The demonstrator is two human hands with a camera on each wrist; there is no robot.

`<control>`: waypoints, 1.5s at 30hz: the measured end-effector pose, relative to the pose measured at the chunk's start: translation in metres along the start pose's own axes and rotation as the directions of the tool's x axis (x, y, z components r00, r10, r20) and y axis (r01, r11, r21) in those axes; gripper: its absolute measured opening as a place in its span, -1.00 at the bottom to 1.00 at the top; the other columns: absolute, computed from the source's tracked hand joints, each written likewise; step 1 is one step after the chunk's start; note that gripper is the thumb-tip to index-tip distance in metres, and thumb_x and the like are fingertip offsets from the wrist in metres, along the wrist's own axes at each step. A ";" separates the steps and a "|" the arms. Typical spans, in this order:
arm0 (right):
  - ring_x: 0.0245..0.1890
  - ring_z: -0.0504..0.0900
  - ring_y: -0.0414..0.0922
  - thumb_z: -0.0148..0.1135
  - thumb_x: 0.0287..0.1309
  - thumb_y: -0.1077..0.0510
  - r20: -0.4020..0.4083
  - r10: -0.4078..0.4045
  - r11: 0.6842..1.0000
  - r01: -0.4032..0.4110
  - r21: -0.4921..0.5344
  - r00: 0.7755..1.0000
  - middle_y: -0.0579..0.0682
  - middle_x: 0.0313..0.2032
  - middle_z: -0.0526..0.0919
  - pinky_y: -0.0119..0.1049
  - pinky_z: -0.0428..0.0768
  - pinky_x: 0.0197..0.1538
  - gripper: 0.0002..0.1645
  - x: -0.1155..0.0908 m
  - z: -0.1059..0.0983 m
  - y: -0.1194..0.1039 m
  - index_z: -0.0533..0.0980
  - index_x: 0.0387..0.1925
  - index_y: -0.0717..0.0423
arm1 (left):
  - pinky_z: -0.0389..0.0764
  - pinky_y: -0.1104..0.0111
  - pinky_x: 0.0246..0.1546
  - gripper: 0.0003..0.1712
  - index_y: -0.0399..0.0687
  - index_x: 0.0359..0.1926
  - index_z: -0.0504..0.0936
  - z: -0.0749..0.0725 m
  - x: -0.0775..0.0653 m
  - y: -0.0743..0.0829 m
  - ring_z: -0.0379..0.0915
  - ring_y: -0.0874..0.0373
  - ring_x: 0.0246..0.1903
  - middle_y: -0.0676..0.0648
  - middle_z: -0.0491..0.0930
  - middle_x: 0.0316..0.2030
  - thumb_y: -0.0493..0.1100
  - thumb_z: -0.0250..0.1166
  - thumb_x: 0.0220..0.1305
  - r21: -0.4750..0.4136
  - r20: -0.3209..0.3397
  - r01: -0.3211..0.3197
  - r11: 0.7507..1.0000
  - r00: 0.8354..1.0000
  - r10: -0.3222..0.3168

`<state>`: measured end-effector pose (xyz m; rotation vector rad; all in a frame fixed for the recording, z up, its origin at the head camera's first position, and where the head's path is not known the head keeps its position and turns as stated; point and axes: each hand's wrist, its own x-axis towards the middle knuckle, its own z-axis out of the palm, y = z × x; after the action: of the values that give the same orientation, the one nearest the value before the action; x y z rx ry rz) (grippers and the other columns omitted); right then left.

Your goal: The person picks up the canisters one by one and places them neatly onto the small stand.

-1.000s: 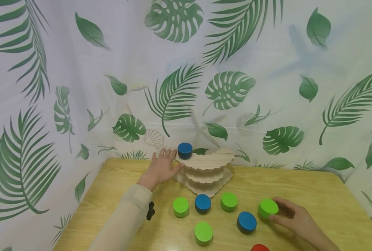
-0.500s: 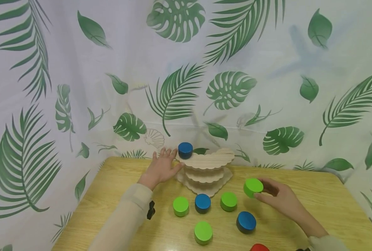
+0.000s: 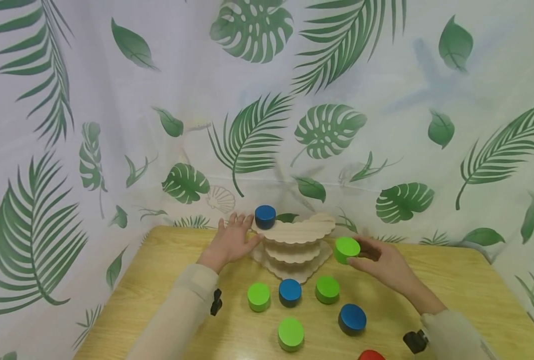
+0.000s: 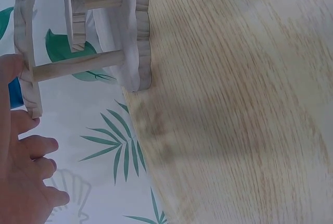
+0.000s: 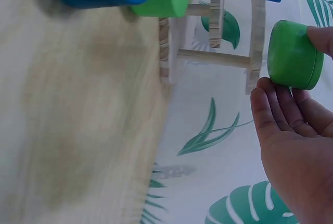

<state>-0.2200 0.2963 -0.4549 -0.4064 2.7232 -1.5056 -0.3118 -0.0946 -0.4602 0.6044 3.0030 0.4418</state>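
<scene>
A tiered wooden stand [image 3: 294, 232] with scalloped edges stands at the back of the table, and a blue round block [image 3: 265, 217] sits on the left end of its top tier. With fingers spread, my left hand [image 3: 232, 243] touches the left end of that tier; the left wrist view shows its thumb and a fingertip right at the board's edge. My right hand [image 3: 386, 262] pinches a green round block [image 3: 347, 250] between thumb and fingers, raised just right of the stand. In the right wrist view this green block [image 5: 294, 54] is beside the top tier's end.
In front of the stand lie two blue round blocks [image 3: 352, 319] and three green ones [image 3: 291, 334]. Part of a red block [image 3: 371, 355] shows at the lower frame edge. A leaf-patterned cloth [image 3: 267, 125] hangs behind the wooden table [image 3: 158, 280].
My right hand has lifted the green block off the table at the right and carried it left and back to the stand. My left hand has stayed in place.
</scene>
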 end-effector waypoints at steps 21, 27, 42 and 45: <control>0.19 0.70 0.15 0.45 0.34 0.07 0.019 -0.055 0.996 0.054 0.076 0.998 0.22 0.28 0.63 -0.42 0.70 0.07 -0.29 0.059 0.025 -0.034 0.45 0.43 0.15 | -0.05 -0.38 0.56 -0.08 -0.09 0.68 0.10 0.000 -0.001 -0.001 -0.11 -0.34 0.65 -0.32 0.13 0.62 0.39 -0.10 0.60 -0.008 -0.010 -0.008 1.000 1.000 0.008; 0.23 0.68 0.18 0.45 0.33 0.07 0.011 -0.047 0.998 0.046 0.053 0.999 0.26 0.30 0.60 -0.39 0.68 0.13 -0.24 0.071 0.035 -0.040 0.41 0.45 0.23 | -0.03 -0.38 0.55 -0.08 -0.11 0.68 0.11 0.000 0.000 0.000 -0.10 -0.35 0.65 -0.33 0.13 0.62 0.38 -0.09 0.60 -0.001 -0.009 -0.012 1.000 1.000 0.012; 0.14 0.69 0.09 0.50 0.28 0.02 -0.002 -0.015 1.000 0.015 0.022 1.000 0.18 0.26 0.65 -0.23 0.68 0.11 -0.24 0.092 0.058 -0.053 0.45 0.42 0.16 | -0.07 -0.36 0.57 -0.06 -0.09 0.68 0.11 0.004 0.001 -0.002 -0.14 -0.32 0.66 -0.32 0.11 0.63 0.42 -0.14 0.59 0.047 -0.031 -0.007 0.999 0.999 0.009; 0.09 0.69 0.07 0.50 0.28 0.04 0.004 -0.034 0.999 0.034 0.031 0.999 0.19 0.23 0.66 -0.30 0.68 0.05 -0.26 0.095 0.062 -0.054 0.47 0.40 0.18 | -0.05 -0.37 0.57 -0.07 -0.10 0.67 0.12 0.006 0.001 -0.003 -0.13 -0.33 0.66 -0.33 0.12 0.62 0.41 -0.14 0.60 0.047 -0.037 -0.013 0.999 0.999 0.015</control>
<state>-0.2916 0.1957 -0.4323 -0.4576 2.6994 -1.5506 -0.3134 -0.0947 -0.4669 0.6274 3.0541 0.3894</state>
